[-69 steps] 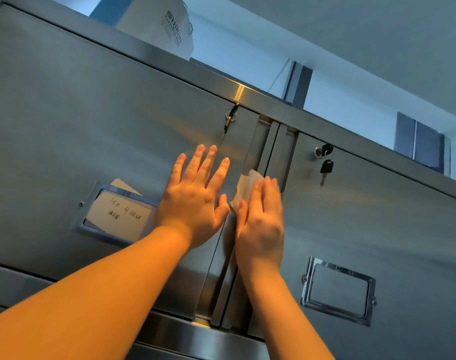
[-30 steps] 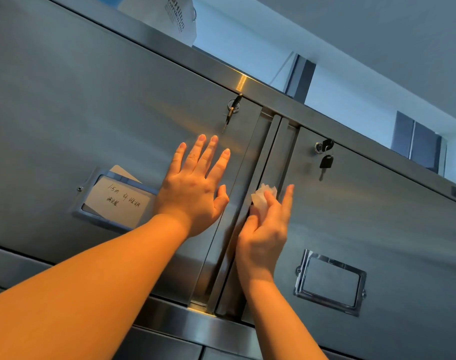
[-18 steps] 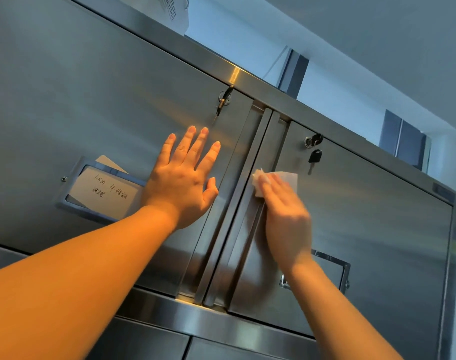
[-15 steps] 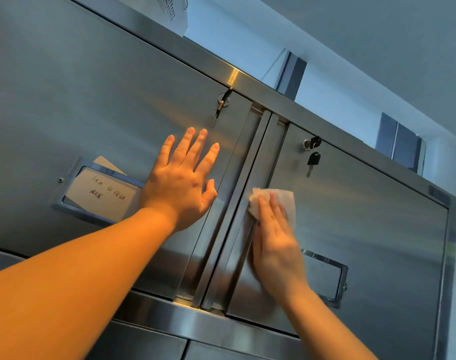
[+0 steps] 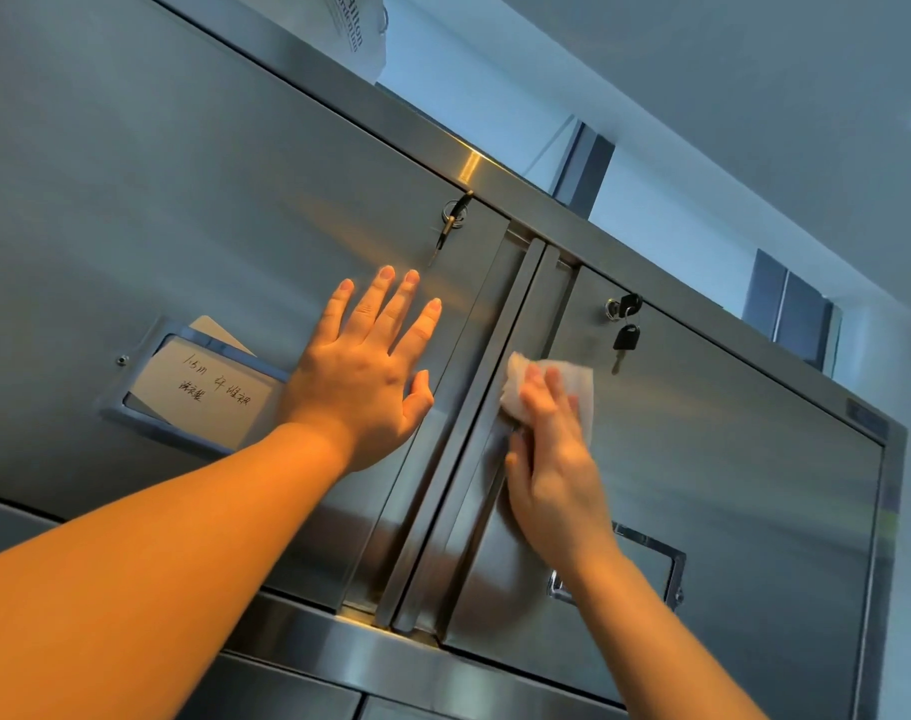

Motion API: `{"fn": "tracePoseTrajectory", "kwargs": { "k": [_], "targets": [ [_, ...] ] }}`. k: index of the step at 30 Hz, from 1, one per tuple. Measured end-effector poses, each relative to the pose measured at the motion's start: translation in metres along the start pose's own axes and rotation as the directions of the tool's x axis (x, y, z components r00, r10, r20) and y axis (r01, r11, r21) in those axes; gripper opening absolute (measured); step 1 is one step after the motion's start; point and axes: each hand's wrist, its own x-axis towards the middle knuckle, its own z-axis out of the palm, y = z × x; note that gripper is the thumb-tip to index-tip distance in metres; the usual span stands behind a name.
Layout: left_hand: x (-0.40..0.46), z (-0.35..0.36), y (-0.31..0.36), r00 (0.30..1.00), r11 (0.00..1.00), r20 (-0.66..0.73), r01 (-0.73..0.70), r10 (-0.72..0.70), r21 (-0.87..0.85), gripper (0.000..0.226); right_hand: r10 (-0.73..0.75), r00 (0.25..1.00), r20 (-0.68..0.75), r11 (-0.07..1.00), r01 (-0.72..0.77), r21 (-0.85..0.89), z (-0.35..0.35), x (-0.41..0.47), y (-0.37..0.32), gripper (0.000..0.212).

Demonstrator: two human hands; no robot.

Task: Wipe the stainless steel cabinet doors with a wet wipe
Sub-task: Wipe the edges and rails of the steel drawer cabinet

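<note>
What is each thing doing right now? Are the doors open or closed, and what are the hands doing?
Left door: closed, key in its lock.
Right door: closed, being wiped near its inner edge.
Left hand: flat, fingers spread, pressing the left door.
Right hand: fingers flat, pressing the wipe on the right door.
Wet wipe: crumpled, under the fingers.
Black key: hanging from the right lock.
Label card: tucked in its holder.

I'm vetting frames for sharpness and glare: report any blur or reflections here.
Head view: right hand and wet wipe smeared by motion; left hand sharp; bright glare on the top rail; wide-angle lens tilts the cabinet lines.
</note>
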Motion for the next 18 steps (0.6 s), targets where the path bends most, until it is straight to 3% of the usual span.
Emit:
{"fn": "tracePoseTrajectory", "kwargs": {
  "k": [2,6,10,18],
  "targets": [
    [0.000,0.001,0.000,1.000,1.000,-0.014,-0.001,0.000,-0.014,0.066,-0.099,0.991,0.090,0.978,0.113,-0.173,-0.002,-0.007,0.002,0.058],
    [0.000,0.000,0.000,0.999,1.000,-0.034,-0.001,0.000,-0.025,0.065,-0.001,0.990,0.144,0.942,0.050,-0.331,-0.017,0.047,0.007,0.069],
    [0.000,0.001,0.000,0.999,1.000,-0.043,-0.004,0.003,-0.031,0.064,0.137,0.981,0.135,0.933,-0.082,-0.352,-0.029,0.096,0.008,0.062],
    [0.000,0.002,0.000,0.998,1.000,-0.064,-0.008,0.006,-0.030,0.065,0.051,0.983,0.179,0.906,0.030,-0.422,-0.011,0.032,-0.002,0.069]
  ]
}}
